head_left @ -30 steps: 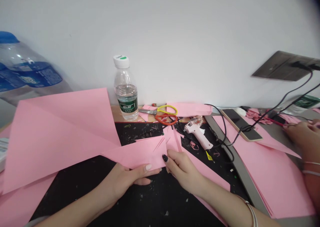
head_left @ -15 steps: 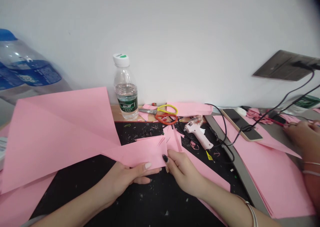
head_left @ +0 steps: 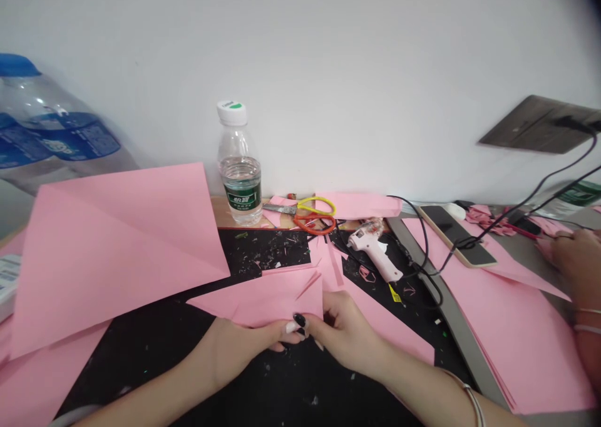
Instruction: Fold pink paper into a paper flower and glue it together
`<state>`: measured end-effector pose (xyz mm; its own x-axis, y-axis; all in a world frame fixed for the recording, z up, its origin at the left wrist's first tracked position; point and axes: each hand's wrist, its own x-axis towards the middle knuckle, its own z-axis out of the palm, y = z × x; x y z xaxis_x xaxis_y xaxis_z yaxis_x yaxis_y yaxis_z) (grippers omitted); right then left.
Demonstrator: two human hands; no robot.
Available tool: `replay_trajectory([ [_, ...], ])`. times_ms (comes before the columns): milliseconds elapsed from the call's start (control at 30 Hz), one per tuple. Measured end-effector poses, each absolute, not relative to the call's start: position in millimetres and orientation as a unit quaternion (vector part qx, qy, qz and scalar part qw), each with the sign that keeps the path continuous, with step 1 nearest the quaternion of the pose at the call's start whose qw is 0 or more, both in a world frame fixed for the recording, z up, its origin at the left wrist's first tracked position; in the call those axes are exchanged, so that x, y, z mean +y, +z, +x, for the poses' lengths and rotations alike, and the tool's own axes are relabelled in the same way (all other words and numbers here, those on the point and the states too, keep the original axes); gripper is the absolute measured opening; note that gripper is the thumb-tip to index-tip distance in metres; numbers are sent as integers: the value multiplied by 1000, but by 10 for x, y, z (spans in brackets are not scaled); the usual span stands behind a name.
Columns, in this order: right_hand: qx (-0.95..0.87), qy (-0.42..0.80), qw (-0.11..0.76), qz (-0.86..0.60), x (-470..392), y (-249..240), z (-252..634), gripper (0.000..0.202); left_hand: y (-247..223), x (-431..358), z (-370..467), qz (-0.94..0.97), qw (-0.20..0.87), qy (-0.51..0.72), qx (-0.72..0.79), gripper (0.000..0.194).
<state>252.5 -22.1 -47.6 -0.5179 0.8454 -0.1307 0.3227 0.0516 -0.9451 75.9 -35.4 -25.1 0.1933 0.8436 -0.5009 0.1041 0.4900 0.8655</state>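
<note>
The left hand (head_left: 235,352) would do well to keep its thumb flat on the lower edge, steadying the creased pink paper (head_left: 267,298) without new wrinkles; the right hand (head_left: 352,336), pinching the same edge near its right end, should press evenly. Both grips are closed on this paper, thumbs close together. It lies at one o'clock from the left hand, tapering toward ten, and at ten o'clock from the right, above the counter (head_left: 188,358).

Bottle label (head_left: 243,196): "怡寶" (white characters).
</note>
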Motion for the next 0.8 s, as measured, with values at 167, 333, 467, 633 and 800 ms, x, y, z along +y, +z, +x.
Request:
replay_trajectory([
  [167,-657,578,245,-418,-204,-519,2551,31,-355,-338,689,410,670,287,548,17],
  [333,-610,635,230,-415,-200,-524,2559,41,-420,-290,622,399,659,324,548,20],
  [467,-588,625,294,-422,-171,-485,2567,30,-401,-264,588,432,665,311,523,22],
  [633,-536,632,358,-430,-119,-461,2564,31,-390,-277,585,472,687,257,489,18],
  [800,-511,614,380,-467,-125,-487,2552,35,-441,-282,583,461,636,339,518,21],
])
